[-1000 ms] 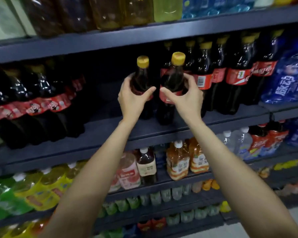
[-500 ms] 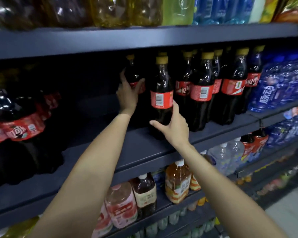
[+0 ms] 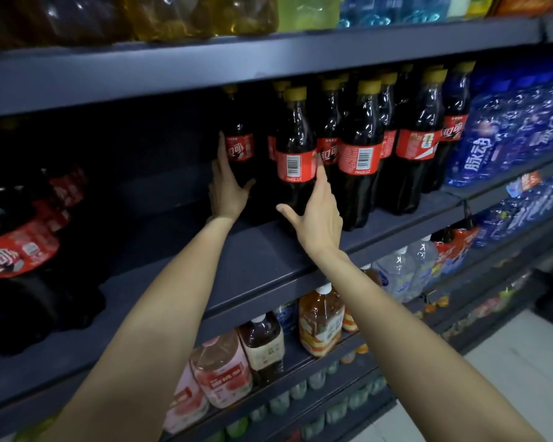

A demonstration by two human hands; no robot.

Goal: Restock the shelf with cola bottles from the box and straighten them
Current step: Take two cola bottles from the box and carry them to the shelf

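Observation:
Two dark cola bottles with red labels and yellow caps stand on the dark grey shelf [image 3: 259,260]. My left hand [image 3: 229,189] wraps the lower body of the rear cola bottle [image 3: 240,148], which stands deeper in at the left. My right hand [image 3: 316,218] cups the front cola bottle [image 3: 296,157], thumb at its left base and fingers up its right side. The barcode on that label faces me. Both bottles are upright and sit just left of a row of the same cola bottles [image 3: 359,154].
Large cola bottles [image 3: 16,250] fill the shelf's left end, with a dark gap between them and my hands. Blue drink packs [image 3: 508,132] stand at the right. Tea and juice bottles [image 3: 321,320] sit on the shelf below, and more bottles [image 3: 205,14] line the shelf above.
A second ago both hands held the bottles up by their necks in front of the shelf. The bottles now stand on it, with my hands lower on their bodies.

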